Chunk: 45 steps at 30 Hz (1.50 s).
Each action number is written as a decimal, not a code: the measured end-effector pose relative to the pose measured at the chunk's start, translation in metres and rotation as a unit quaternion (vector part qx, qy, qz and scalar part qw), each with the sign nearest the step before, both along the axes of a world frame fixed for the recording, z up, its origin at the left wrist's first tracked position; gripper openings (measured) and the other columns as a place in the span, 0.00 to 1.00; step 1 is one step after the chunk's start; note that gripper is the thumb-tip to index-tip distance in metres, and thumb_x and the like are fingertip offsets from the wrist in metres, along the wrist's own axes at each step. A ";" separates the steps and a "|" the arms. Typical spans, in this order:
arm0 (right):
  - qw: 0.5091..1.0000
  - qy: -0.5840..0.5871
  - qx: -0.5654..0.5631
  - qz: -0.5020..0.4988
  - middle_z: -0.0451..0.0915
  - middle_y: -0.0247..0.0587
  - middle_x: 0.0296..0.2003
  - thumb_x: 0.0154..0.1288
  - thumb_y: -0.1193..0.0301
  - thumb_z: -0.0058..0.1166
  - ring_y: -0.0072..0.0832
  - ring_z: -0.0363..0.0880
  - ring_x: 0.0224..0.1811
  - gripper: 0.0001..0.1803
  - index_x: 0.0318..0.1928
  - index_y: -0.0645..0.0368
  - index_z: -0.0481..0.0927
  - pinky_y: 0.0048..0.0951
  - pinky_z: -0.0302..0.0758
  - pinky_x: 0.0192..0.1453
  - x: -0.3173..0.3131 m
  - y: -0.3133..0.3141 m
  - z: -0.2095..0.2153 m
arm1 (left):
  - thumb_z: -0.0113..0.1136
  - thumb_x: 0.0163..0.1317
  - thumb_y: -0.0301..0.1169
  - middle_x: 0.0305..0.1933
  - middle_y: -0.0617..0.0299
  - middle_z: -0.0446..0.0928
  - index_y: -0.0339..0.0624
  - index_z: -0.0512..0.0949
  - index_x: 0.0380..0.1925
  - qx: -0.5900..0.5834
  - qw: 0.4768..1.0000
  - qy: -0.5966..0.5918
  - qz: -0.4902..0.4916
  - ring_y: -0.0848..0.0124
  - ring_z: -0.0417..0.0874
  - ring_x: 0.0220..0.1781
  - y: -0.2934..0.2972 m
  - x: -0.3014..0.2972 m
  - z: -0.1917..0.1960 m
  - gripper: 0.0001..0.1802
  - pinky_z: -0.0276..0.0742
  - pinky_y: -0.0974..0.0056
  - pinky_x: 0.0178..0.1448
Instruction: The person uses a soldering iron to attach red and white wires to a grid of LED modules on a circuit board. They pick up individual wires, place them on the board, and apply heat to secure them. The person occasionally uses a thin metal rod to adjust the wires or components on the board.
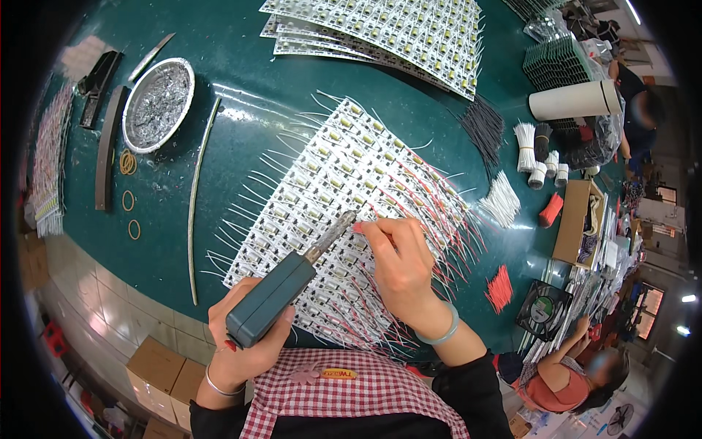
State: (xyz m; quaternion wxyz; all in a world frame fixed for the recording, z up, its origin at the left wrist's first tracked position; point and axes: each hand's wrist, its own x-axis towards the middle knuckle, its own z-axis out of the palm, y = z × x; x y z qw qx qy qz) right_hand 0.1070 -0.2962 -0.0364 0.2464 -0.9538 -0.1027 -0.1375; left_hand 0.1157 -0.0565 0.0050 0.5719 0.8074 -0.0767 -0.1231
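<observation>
A wide panel of white circuit boards (292,227) lies before me, with white wires (252,194) along its left edge and red wires (439,208) soldered along its right part. My left hand (256,355) is wrapped round the dark green handle of a soldering iron (270,300). Its metal tip rests at or just above the panel's middle. Close beside that tip, my right hand (402,267) pinches a short red wire (357,227), mostly hidden by the fingers. Loose red wires (499,290) and white wires (501,199) lie to the right.
Stacked circuit panels (395,36) lie at the far side. A white bowl of solder scraps (157,106), rubber bands (129,200) and a thin rod (201,190) are leftward. A cardboard box (578,219) and fan (544,310) stand right; a co-worker (567,380) sits beyond.
</observation>
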 end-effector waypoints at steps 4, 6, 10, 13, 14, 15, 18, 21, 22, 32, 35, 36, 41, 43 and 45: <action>0.999 -0.013 0.030 0.010 0.75 0.46 0.40 0.52 0.83 0.57 0.39 0.75 0.39 0.18 0.46 0.68 0.79 0.35 0.75 0.40 0.003 -0.002 -0.006 | 0.68 0.50 0.18 0.32 0.53 0.80 0.28 0.82 0.36 0.005 1.000 -0.002 0.002 0.68 0.80 0.30 -0.001 0.000 0.001 0.11 0.76 0.67 0.36; 0.999 -0.013 0.034 0.011 0.75 0.46 0.40 0.51 0.83 0.57 0.39 0.75 0.38 0.17 0.45 0.68 0.79 0.35 0.75 0.40 0.003 -0.003 -0.007 | 0.68 0.50 0.18 0.32 0.53 0.80 0.28 0.81 0.36 0.006 1.000 0.001 0.002 0.68 0.80 0.30 -0.001 0.000 0.001 0.11 0.76 0.67 0.36; 0.999 -0.015 0.030 0.011 0.75 0.46 0.40 0.51 0.83 0.57 0.40 0.75 0.38 0.17 0.45 0.68 0.79 0.35 0.75 0.40 0.004 -0.003 -0.007 | 0.68 0.50 0.18 0.32 0.53 0.80 0.28 0.81 0.36 0.015 1.000 0.000 -0.009 0.68 0.80 0.29 0.001 0.002 0.003 0.11 0.76 0.67 0.36; 1.000 -0.012 0.027 0.010 0.75 0.46 0.40 0.51 0.84 0.57 0.40 0.75 0.38 0.18 0.45 0.68 0.79 0.35 0.75 0.40 0.004 -0.002 -0.006 | 0.68 0.50 0.18 0.32 0.54 0.80 0.29 0.81 0.35 0.025 0.999 -0.023 -0.022 0.68 0.80 0.29 0.001 0.004 0.002 0.11 0.76 0.67 0.36; 1.000 -0.011 0.026 0.009 0.75 0.46 0.40 0.51 0.84 0.57 0.40 0.75 0.38 0.18 0.45 0.68 0.79 0.35 0.75 0.40 0.004 -0.002 -0.006 | 0.68 0.50 0.18 0.31 0.54 0.80 0.29 0.81 0.35 0.028 0.999 -0.033 -0.026 0.68 0.80 0.29 0.001 0.005 0.002 0.11 0.76 0.66 0.36; 1.000 -0.011 0.023 0.009 0.75 0.46 0.40 0.51 0.83 0.57 0.40 0.75 0.38 0.18 0.45 0.68 0.79 0.35 0.75 0.40 0.004 -0.002 -0.005 | 0.68 0.50 0.18 0.31 0.54 0.80 0.29 0.81 0.35 0.020 0.999 -0.024 -0.022 0.68 0.80 0.29 0.001 0.004 0.001 0.11 0.75 0.66 0.35; 1.000 -0.012 0.013 0.005 0.75 0.46 0.40 0.51 0.83 0.57 0.39 0.75 0.38 0.18 0.45 0.68 0.79 0.35 0.75 0.40 0.004 0.000 -0.005 | 0.68 0.49 0.18 0.30 0.55 0.79 0.30 0.81 0.34 0.010 1.000 -0.008 -0.016 0.68 0.80 0.28 0.001 0.004 0.001 0.10 0.75 0.66 0.34; 1.000 -0.010 0.003 -0.002 0.76 0.45 0.40 0.51 0.83 0.58 0.39 0.75 0.39 0.17 0.45 0.68 0.79 0.34 0.76 0.39 0.004 0.001 -0.004 | 0.69 0.49 0.19 0.29 0.55 0.78 0.31 0.81 0.33 0.026 0.999 -0.015 -0.021 0.68 0.79 0.27 0.001 0.006 0.003 0.10 0.74 0.67 0.33; 1.000 -0.009 -0.001 -0.005 0.76 0.45 0.40 0.51 0.83 0.58 0.39 0.75 0.39 0.17 0.45 0.67 0.79 0.34 0.76 0.39 0.004 0.002 -0.003 | 0.69 0.49 0.19 0.29 0.55 0.78 0.31 0.81 0.33 0.031 0.999 -0.015 -0.022 0.68 0.79 0.27 0.001 0.007 0.004 0.10 0.74 0.67 0.33; 1.000 0.012 -0.009 -0.011 0.75 0.45 0.41 0.51 0.83 0.58 0.38 0.75 0.40 0.17 0.45 0.67 0.79 0.33 0.77 0.36 0.004 0.004 0.001 | 0.69 0.47 0.19 0.25 0.57 0.76 0.31 0.81 0.30 0.009 1.000 -0.027 -0.006 0.70 0.75 0.23 -0.001 0.012 0.005 0.08 0.69 0.67 0.29; 1.000 0.015 -0.007 -0.013 0.75 0.45 0.41 0.51 0.84 0.58 0.38 0.75 0.40 0.17 0.45 0.67 0.79 0.33 0.77 0.36 0.004 0.003 0.000 | 0.68 0.46 0.18 0.26 0.57 0.76 0.31 0.82 0.30 0.032 0.999 -0.006 -0.012 0.70 0.75 0.23 0.007 0.010 0.003 0.09 0.70 0.67 0.29; 1.000 0.016 -0.005 -0.011 0.75 0.45 0.41 0.51 0.84 0.58 0.39 0.75 0.40 0.17 0.45 0.67 0.79 0.33 0.77 0.36 0.004 0.004 0.000 | 0.68 0.46 0.18 0.26 0.57 0.76 0.31 0.82 0.31 0.029 1.000 -0.010 -0.007 0.70 0.76 0.24 0.009 0.008 0.003 0.09 0.70 0.67 0.29; 1.000 0.014 -0.005 -0.018 0.75 0.46 0.41 0.52 0.83 0.58 0.39 0.75 0.40 0.16 0.45 0.67 0.79 0.34 0.76 0.37 0.003 0.004 -0.002 | 0.67 0.46 0.18 0.28 0.55 0.78 0.29 0.83 0.35 0.008 1.000 -0.012 0.009 0.69 0.77 0.26 0.009 0.007 0.004 0.12 0.72 0.67 0.30; 1.000 0.012 -0.004 -0.015 0.75 0.46 0.41 0.52 0.83 0.58 0.39 0.75 0.40 0.17 0.45 0.67 0.79 0.35 0.76 0.38 0.004 0.004 -0.002 | 0.67 0.47 0.18 0.29 0.54 0.78 0.29 0.83 0.35 0.001 1.000 -0.002 0.016 0.69 0.78 0.26 0.009 0.006 0.006 0.12 0.72 0.67 0.31; 1.000 0.004 0.000 -0.009 0.75 0.46 0.41 0.52 0.83 0.58 0.39 0.74 0.40 0.17 0.45 0.67 0.79 0.35 0.75 0.39 0.004 0.005 -0.002 | 0.68 0.47 0.18 0.30 0.53 0.79 0.29 0.83 0.35 -0.003 1.000 0.002 0.025 0.68 0.78 0.27 0.010 0.004 0.008 0.12 0.73 0.67 0.31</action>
